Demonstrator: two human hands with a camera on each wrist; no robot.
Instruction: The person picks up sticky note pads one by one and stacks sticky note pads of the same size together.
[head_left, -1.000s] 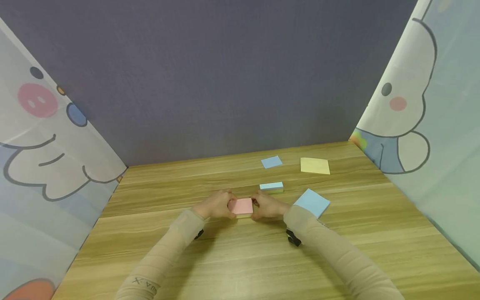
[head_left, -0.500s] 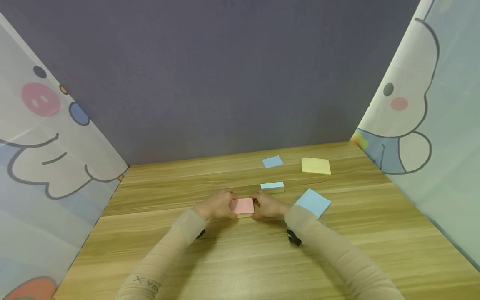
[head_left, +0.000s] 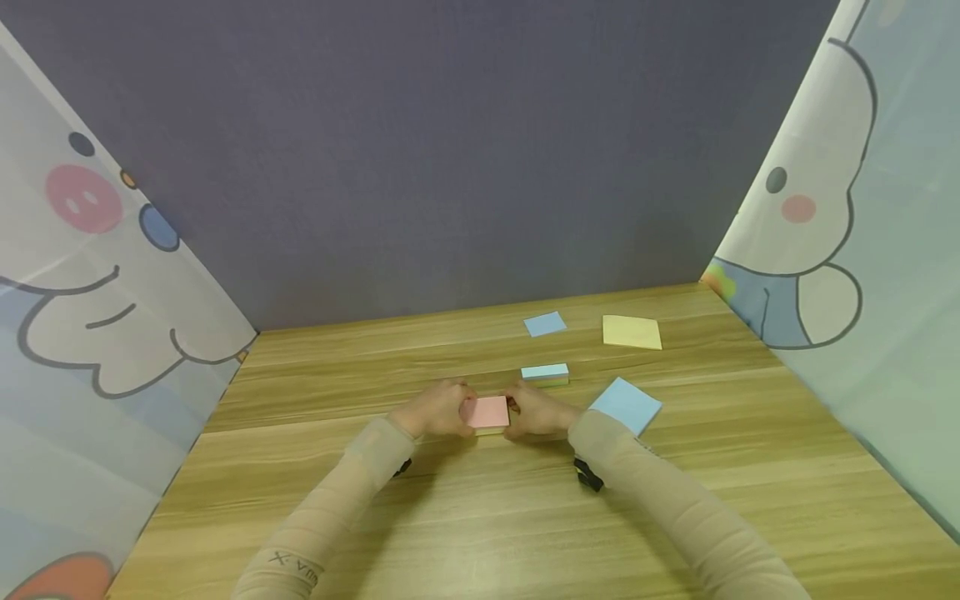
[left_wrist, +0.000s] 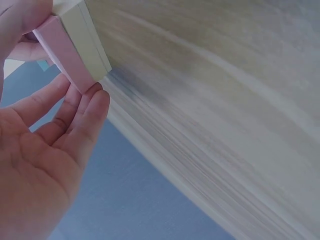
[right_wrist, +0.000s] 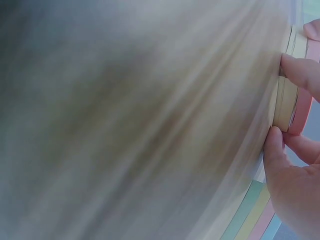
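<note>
A small block of sticky notes, pink above pale yellow, (head_left: pixel 489 412) lies on the wooden table between both hands. From its left side my left hand (head_left: pixel 437 408) grips it, thumb near the front and fingers at the back. My right hand (head_left: pixel 538 412) pinches the opposite side. In the left wrist view the pink layer (left_wrist: pixel 64 54) touches the fingertips of my left hand (left_wrist: pixel 45 145). The right wrist view shows fingers of my right hand (right_wrist: pixel 295 185) against the yellow layers (right_wrist: pixel 287 105) and the pink one (right_wrist: pixel 302 110).
Just behind my right hand lies a narrow multicoloured note block (head_left: pixel 545 374), blue on top. A blue square pad (head_left: pixel 627 405) is partly beneath the right forearm. Farther back are a small blue note (head_left: pixel 545 323) and a yellow pad (head_left: pixel 632 332). A grey panel (head_left: pixel 465 167) borders the table (head_left: pixel 480 517).
Both hands keep their grip on the pink and yellow block. The whole head view has shifted very slightly; nothing on the table has visibly moved.
</note>
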